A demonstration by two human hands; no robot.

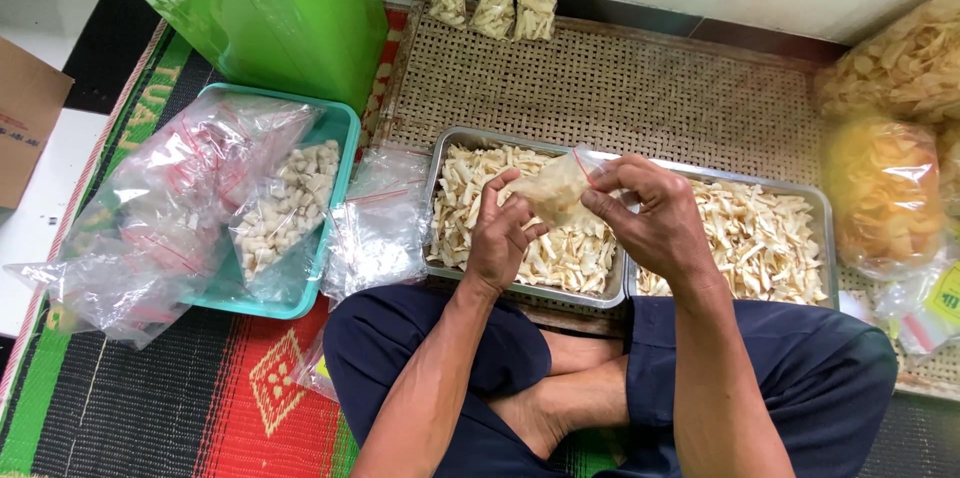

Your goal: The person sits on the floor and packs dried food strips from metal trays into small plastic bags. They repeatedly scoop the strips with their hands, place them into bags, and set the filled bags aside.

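Head view, near to far. The person sits cross-legged in dark blue trousers point(420, 358) on a striped woven mat point(150, 408), bare feet tucked between the knees. Above the lap, the left hand point(497, 238) and the right hand point(655, 218) together hold a small clear zip bag point(556, 188) with a red seal strip. The left fingers point(490, 193) are pressed together against the bag's lower left edge; the right fingers point(610, 178) pinch its upper right corner at the seal. The bag hangs just above two metal trays: the left tray point(436, 163) and the right tray point(822, 203), set side by side and touching, both filled with pale cracker sticks point(760, 238). Left of the trays lies a stack of empty clear bags point(375, 228), and beyond it a teal tray point(335, 188) carrying filled and empty bags. Both metal trays rest on a rattan mat point(620, 88). At its far edge three filled small bags point(495, 3) lean against the wall. A green container point(290, 18) stands far left; large bags of chips point(885, 188) lie at the right.
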